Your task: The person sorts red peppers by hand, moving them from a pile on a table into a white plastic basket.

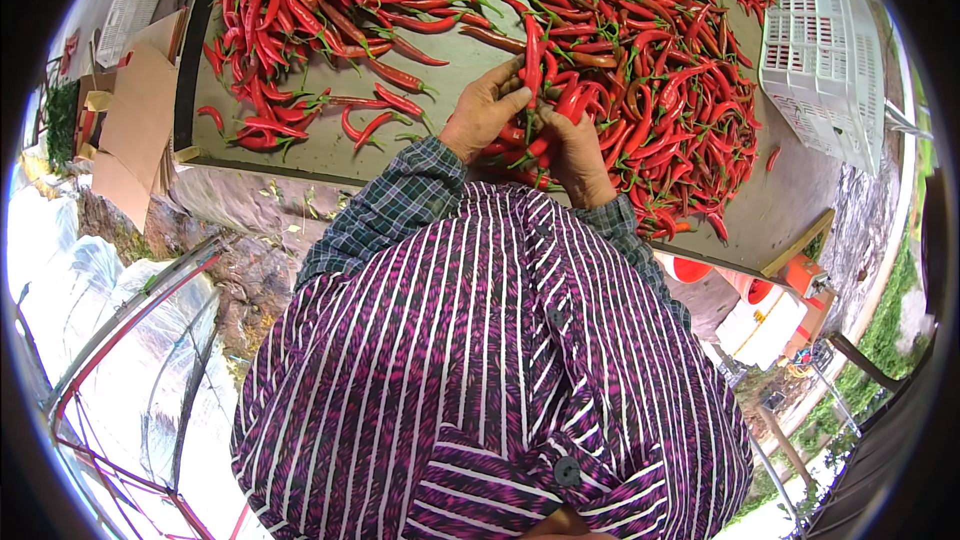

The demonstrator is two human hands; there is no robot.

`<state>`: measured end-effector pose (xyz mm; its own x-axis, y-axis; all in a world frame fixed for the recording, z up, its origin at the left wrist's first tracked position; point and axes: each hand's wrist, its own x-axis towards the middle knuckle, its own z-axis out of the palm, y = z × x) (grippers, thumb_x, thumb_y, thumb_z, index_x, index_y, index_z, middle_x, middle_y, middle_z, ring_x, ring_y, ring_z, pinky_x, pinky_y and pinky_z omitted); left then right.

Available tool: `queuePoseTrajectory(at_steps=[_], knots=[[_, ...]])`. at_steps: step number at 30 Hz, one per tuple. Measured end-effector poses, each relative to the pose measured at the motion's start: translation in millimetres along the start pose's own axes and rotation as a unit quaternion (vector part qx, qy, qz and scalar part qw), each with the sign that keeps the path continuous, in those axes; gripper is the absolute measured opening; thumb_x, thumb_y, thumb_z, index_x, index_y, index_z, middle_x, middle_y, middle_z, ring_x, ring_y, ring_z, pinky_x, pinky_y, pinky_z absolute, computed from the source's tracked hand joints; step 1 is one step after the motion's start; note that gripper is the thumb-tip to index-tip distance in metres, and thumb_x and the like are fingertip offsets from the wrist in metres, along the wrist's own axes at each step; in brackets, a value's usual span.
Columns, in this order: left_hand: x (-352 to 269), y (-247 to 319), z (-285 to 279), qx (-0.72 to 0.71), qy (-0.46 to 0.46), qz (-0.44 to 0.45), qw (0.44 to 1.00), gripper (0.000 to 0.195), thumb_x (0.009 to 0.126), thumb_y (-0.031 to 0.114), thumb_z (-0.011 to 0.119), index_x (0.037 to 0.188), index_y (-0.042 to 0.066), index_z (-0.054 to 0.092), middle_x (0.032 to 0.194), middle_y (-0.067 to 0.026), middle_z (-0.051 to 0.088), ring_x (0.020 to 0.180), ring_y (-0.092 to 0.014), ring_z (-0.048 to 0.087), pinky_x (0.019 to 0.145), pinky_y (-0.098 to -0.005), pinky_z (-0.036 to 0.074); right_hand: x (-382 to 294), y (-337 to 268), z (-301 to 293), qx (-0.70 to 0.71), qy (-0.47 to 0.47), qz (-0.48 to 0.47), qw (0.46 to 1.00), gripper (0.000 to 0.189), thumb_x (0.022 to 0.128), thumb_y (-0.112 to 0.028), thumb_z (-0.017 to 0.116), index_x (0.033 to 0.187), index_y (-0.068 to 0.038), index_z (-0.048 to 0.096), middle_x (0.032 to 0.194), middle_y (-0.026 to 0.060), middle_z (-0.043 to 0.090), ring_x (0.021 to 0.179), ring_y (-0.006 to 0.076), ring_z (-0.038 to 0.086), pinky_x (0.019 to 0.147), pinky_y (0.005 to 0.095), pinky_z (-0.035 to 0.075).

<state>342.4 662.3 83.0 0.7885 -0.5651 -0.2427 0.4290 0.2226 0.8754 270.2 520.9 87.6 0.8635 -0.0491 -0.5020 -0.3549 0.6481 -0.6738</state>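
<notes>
My left hand [484, 109] holds a long red chili pepper [533, 60] between thumb and fingers, its tip pointing away from me. Close beside it, my right hand [576, 146] is closed around several red chili peppers [574, 101], with green stems poking out below. Both hands are over the near edge of a large pile of red chilies [667, 97] that spreads to the right. A second heap of red chilies [300, 0] covers the back left of the table [465, 52]. A few loose ones [375, 124] lie left of my left hand.
A white plastic crate [817, 60] stands at the table's right side, with more chilies behind it. Flattened cardboard [135, 127] leans at the left end. Below the right corner are red buckets [688, 270] and a white box [757, 330]. A low rim edges the table's left side.
</notes>
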Motion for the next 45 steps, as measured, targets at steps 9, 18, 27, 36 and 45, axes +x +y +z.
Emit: queuePoseTrajectory(at_steps=[9,18,27,36,45], knots=[[2,-3,-5,0.149,-0.004,-0.009,0.989,0.040,0.091,0.012,0.050,0.128,-0.001,0.044,0.120,-0.0087,0.054,0.107,-0.013,0.051,0.093,-0.0244,0.039,23,-23,-1,0.160,0.015,-0.051,0.986,0.042,0.085,-0.009,0.056,0.122,0.000,0.038,0.106,0.0154,0.057,0.093,0.0247,0.059,0.072,0.0292,0.052],[5,-17,-3,0.155,0.001,0.021,0.988,0.026,0.090,0.010,0.052,0.113,-0.002,0.052,0.102,-0.0041,0.059,0.094,-0.010,0.053,0.083,-0.0231,0.043,23,-18,13,0.151,-0.042,-0.051,0.986,0.031,0.083,-0.010,0.057,0.111,0.003,0.055,0.099,0.0088,0.064,0.084,0.0171,0.062,0.076,0.0310,0.051],[-5,-15,0,0.317,0.033,0.059,0.946,0.024,0.082,0.012,0.061,0.102,-0.001,0.057,0.089,-0.0086,0.060,0.084,-0.014,0.056,0.076,-0.0264,0.045,36,12,-15,0.137,0.009,-0.067,0.988,0.018,0.079,-0.005,0.058,0.097,-0.004,0.056,0.085,0.0058,0.063,0.075,0.0171,0.061,0.066,0.0297,0.052],[-14,-6,-20,0.353,-0.078,0.078,0.929,0.026,0.081,0.015,0.060,0.104,0.003,0.059,0.094,-0.0151,0.060,0.085,-0.030,0.059,0.077,-0.0368,0.046,32,11,-13,0.247,0.003,-0.071,0.966,0.016,0.088,-0.023,0.055,0.095,-0.009,0.057,0.083,0.0049,0.062,0.086,0.0255,0.059,0.086,0.0454,0.046],[81,38,-83,0.602,0.222,0.122,0.757,0.024,0.085,0.024,0.051,0.098,0.006,0.062,0.091,-0.0159,0.062,0.084,-0.033,0.059,0.074,-0.0429,0.047,37,2,-32,0.203,0.005,-0.044,0.978,0.011,0.085,-0.019,0.054,0.091,-0.009,0.052,0.072,0.0015,0.051,0.075,0.0198,0.055,0.074,0.0389,0.047]])
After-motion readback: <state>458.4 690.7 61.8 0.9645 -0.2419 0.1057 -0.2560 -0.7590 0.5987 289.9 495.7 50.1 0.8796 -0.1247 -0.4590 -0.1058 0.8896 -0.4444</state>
